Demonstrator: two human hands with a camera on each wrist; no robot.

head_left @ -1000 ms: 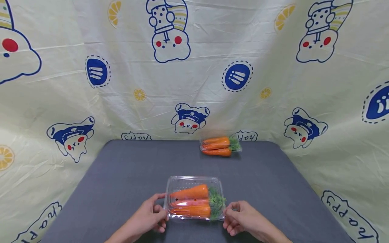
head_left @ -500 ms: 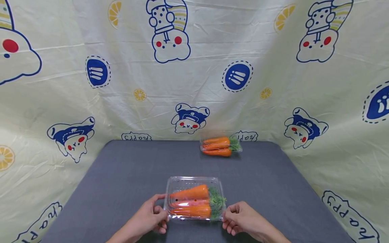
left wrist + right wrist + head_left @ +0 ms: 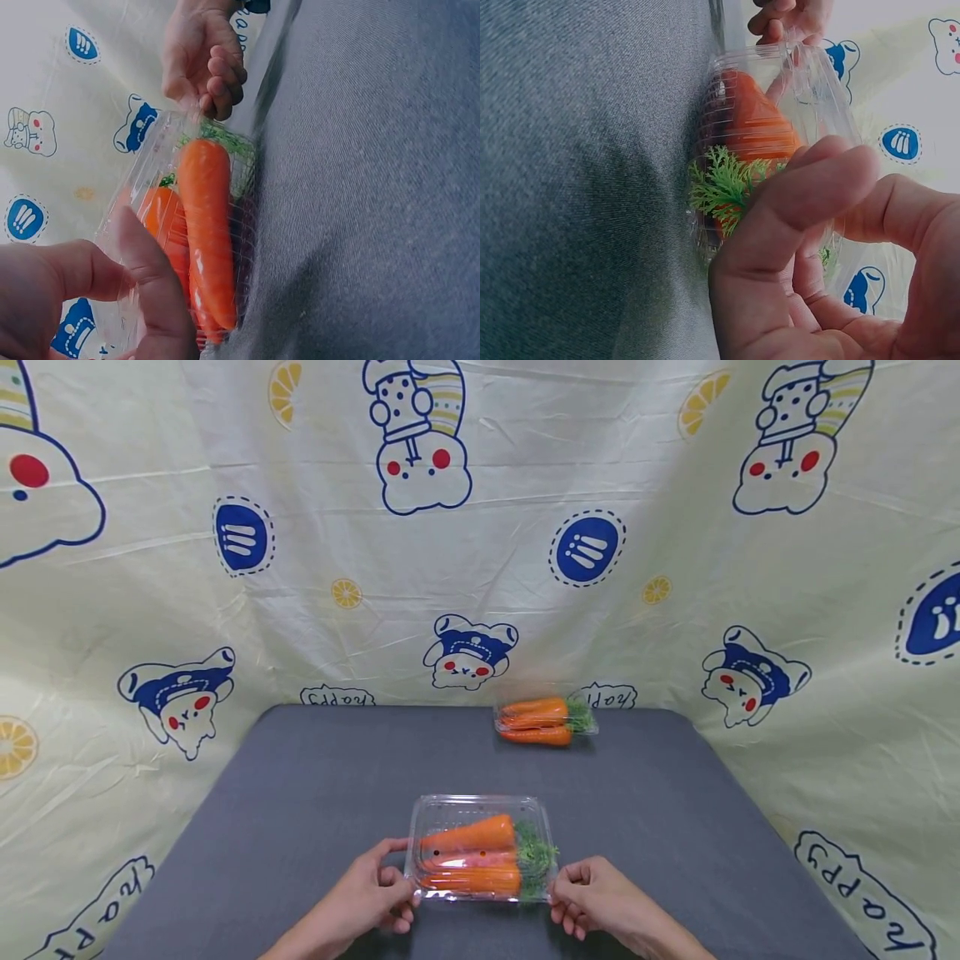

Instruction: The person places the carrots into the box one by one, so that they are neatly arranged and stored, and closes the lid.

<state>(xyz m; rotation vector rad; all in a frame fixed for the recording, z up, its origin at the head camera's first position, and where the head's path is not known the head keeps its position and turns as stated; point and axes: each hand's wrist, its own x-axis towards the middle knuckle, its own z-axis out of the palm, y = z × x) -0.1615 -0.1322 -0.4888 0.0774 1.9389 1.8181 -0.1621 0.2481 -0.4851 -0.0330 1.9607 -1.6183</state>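
A clear plastic box point(image 3: 459, 807) with its lid down sits at the near middle of the table, carrots point(image 3: 480, 837) with green tops point(image 3: 534, 858) inside. My left hand point(image 3: 367, 892) pinches its near left corner between thumb and curled fingers, with the index finger stretched along the left side. At the near right corner my right hand point(image 3: 598, 897) pinches the rim with thumb and index finger, the other fingers curled below. The left wrist view shows a carrot point(image 3: 206, 217) through the ribbed wall. Leafy green tops point(image 3: 727, 180) poke out beside the right hand in the right wrist view.
A second clear box of carrots point(image 3: 536, 714) lies at the far edge of the dark grey table point(image 3: 360, 752), right of centre. A pale patterned cloth point(image 3: 495, 568) hangs behind the table and along both sides.
Almost nothing differs. The right hand's fingers shift very slightly at the box's corner; the box and the left hand stay in place.
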